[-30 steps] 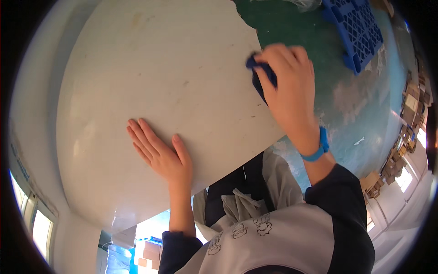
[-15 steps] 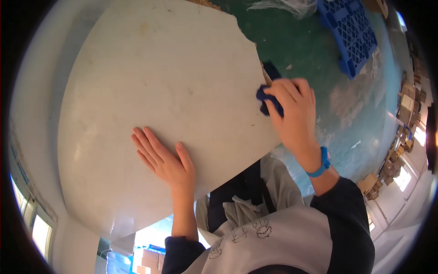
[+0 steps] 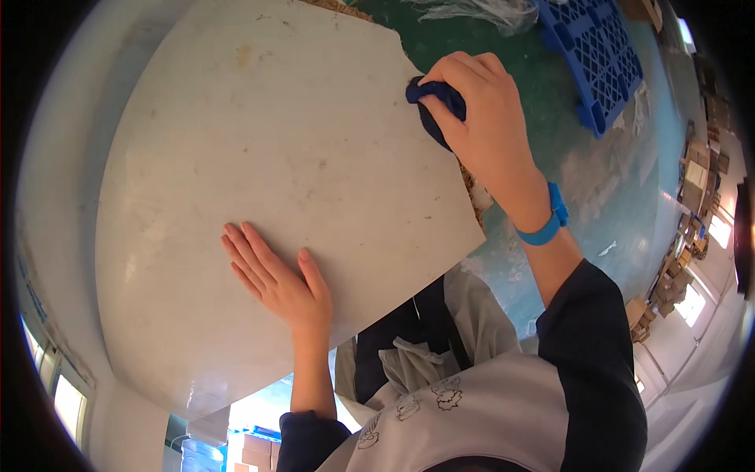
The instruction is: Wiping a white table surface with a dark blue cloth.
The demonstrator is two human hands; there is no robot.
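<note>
A large white tabletop [image 3: 314, 102] with small dark specks and smudges lies before me. My left hand [image 3: 279, 287] rests flat on its near part, fingers stretched out and holding nothing. At the far right edge, my right hand [image 3: 487, 118] grips a dark blue cloth [image 3: 442, 102], which is bunched between thumb and fingers. The cloth lies against the table's edge and partly hangs over it. Just nearer to me, that edge is chipped and shows rough brown board [image 3: 469, 185]. A blue band [image 3: 545, 216] is around my right wrist.
A blue plastic pallet [image 3: 594, 67] is on the green floor at the far right, near crumpled clear plastic film [image 3: 503, 12]. Cardboard boxes [image 3: 696, 177] are stacked along the right side. A white wall [image 3: 59, 197] runs along the left.
My right hand has moved away from me along the right edge with the cloth, uncovering the chipped edge nearer me. My left hand stays flat in about the same spot.
</note>
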